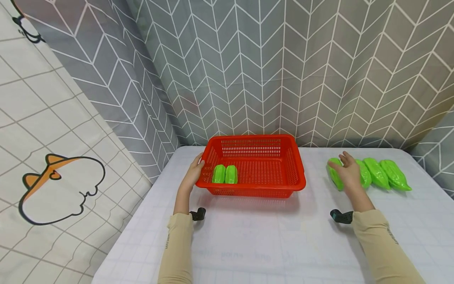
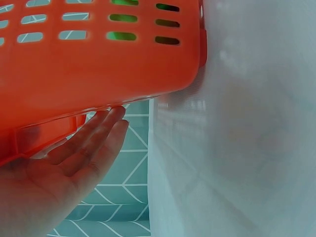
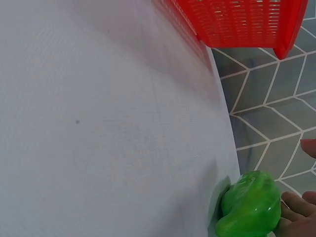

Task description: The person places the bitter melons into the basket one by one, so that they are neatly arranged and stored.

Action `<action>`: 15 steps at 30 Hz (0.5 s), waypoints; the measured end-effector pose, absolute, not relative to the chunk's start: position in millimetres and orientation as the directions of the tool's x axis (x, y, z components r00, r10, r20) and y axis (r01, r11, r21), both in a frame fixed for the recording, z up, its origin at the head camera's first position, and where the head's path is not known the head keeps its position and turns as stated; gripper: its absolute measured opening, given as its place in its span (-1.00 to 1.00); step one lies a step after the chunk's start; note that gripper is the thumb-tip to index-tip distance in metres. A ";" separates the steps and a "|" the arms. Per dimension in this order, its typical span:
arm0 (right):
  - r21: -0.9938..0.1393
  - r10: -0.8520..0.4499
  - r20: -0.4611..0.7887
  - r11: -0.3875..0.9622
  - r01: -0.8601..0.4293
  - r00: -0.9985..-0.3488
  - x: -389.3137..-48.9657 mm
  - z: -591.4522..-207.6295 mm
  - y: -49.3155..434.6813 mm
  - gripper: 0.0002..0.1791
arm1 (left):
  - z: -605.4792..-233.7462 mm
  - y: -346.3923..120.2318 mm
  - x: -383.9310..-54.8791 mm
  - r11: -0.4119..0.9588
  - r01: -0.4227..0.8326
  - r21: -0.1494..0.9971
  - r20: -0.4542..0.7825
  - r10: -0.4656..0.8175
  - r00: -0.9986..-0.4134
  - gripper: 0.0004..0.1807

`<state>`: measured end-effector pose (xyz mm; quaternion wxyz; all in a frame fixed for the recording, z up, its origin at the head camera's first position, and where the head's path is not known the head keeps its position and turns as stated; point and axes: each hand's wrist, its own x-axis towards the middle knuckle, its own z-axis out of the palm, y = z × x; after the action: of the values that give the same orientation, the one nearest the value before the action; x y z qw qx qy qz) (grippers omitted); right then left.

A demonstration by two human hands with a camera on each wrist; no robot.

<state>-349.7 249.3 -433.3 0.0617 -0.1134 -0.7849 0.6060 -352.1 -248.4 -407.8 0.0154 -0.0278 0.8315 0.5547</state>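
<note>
A red plastic basket (image 1: 253, 192) with slotted walls stands at the back middle of the table. Two glossy green, ridged, pepper-like pieces (image 1: 225, 174) lie side by side in its left end. At that end my left hand (image 1: 193, 171) touches the rim; the left wrist view shows its fingers (image 2: 94, 143) held straight beneath the edge. My right hand (image 1: 349, 173) is over a row of several more green pieces (image 1: 376, 173) at the right, thumb and fingers apart. Beside its fingers the right wrist view shows one green piece (image 3: 252, 205). Nothing is in its grip.
A white cloth covers the table (image 1: 255, 232). Right behind the basket hangs a grey curtain (image 1: 262, 79) with white zigzag lines. Another pale, checked cloth with a cartoon figure (image 1: 64, 191) hangs at the left. Dark wrist cameras (image 1: 341, 216) stick out inward from both sleeves.
</note>
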 end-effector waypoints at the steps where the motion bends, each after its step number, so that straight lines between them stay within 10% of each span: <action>1: -0.964 0.252 -0.037 0.245 0.101 -0.967 -350.0 -433.7 249.5 -0.12 | -407.9 -248.3 -352.3 0.383 -0.064 0.921 -0.057 -0.030 -0.998 -0.41; 15: -0.920 0.199 0.009 0.386 0.070 -0.980 -349.7 -445.9 254.8 -0.15 | -408.0 -248.0 -352.9 0.376 -0.068 0.924 -0.063 -0.025 -0.998 -0.41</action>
<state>-349.7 254.8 -445.9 0.0589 -0.0807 -0.8304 0.5481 -352.9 -248.0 -408.0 0.0190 -0.0280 0.8293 0.5578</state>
